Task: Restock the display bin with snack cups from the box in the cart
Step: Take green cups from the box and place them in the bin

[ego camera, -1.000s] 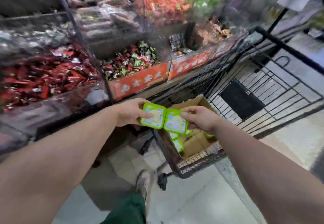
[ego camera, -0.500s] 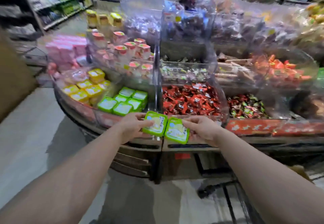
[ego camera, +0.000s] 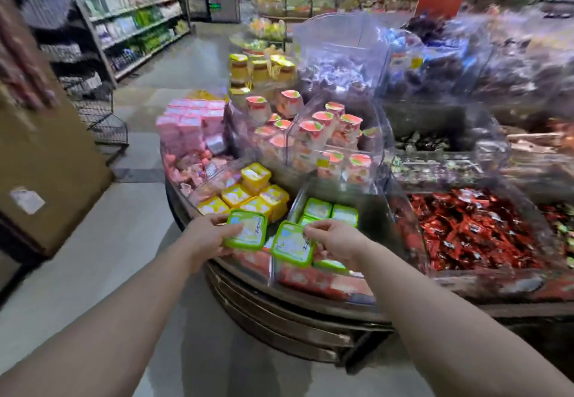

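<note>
My left hand grips a square green snack cup by its left edge. My right hand grips a second green snack cup by its right side. Both cups hover over the front rim of the clear display bin, which holds several more green cups at its back. The cart and its box are out of view.
Left of the green bin lie yellow cups and pink packs. Peach-lidded cups fill clear bins behind. Red wrapped candies fill the bin at the right. A brown cardboard box stands at far left, with a wire basket beyond.
The view swung left from the cart to the round display. Both hands carried the two green cups up from the box and now hold them slightly apart over the green-cup bin.
</note>
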### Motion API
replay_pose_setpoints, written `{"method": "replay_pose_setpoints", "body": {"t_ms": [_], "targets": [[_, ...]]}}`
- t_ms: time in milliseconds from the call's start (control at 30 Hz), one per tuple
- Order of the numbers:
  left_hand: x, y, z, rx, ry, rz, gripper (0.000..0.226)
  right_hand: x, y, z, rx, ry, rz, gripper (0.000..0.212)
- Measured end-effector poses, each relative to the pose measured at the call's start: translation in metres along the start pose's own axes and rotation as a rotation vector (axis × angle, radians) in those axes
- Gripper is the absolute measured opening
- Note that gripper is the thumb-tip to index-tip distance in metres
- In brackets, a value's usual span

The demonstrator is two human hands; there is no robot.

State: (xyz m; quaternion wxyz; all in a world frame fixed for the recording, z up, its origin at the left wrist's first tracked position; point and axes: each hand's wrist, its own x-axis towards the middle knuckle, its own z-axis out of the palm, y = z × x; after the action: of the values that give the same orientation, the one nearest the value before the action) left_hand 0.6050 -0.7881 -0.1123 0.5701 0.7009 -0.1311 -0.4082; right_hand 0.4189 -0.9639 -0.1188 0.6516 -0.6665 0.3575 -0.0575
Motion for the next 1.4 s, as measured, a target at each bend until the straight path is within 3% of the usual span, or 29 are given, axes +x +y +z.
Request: {"method": "replay_pose_setpoints", "body": {"t_ms": [233,333,567,800,867,967,1000,1033,1100,1167,1267,1400], "targets": [[0.058,0.014,0.019,0.029,-0.05,0.014,0.033,0.059,-0.01,-0.051,0.006,0.13,0.026,0.013],[0.079,0.027,0.033,0.037,-0.098,0.019,0.013,0.08,-0.003,-0.073,-0.04,0.197,0.073,0.014],[0.115,0.032,0.05,0.03,-0.138,-0.014,0.025,0.124,0.026,-0.072,-0.134,0.342,0.091,0.022],[0.14,0.039,0.05,0.108,-0.173,-0.021,0.041,0.133,0.025,-0.053,-0.179,0.127,0.191,0.024],[0.146,0.044,0.055,0.102,-0.202,-0.017,0.042,0.135,0.022,-0.054,-0.16,0.13,0.214,0.023],[0.15,0.057,0.07,0.092,-0.28,0.012,0.039,0.14,0.015,-0.065,-0.162,0.396,0.168,0.023],[0.151,0.064,0.078,0.094,-0.309,0.023,0.038,0.14,0.006,-0.07,-0.064,0.465,0.135,0.024],[0.151,0.07,0.087,0.095,-0.339,0.036,0.037,0.139,-0.004,-0.074,0.098,0.449,0.104,0.025],[0.151,0.078,0.107,0.088,-0.381,0.066,0.036,0.132,-0.027,-0.082,0.368,0.256,0.05,0.025],[0.151,0.08,0.127,0.1,-0.395,0.087,0.036,0.119,-0.043,-0.09,0.28,0.148,-0.007,0.024],[0.154,0.075,0.151,0.223,-0.426,0.126,0.04,0.104,-0.039,-0.104,0.09,0.234,-0.025,0.015],[0.168,0.068,0.164,0.782,-0.459,0.431,0.068,0.092,0.0,-0.123,0.088,0.37,0.069,0.019]]}}
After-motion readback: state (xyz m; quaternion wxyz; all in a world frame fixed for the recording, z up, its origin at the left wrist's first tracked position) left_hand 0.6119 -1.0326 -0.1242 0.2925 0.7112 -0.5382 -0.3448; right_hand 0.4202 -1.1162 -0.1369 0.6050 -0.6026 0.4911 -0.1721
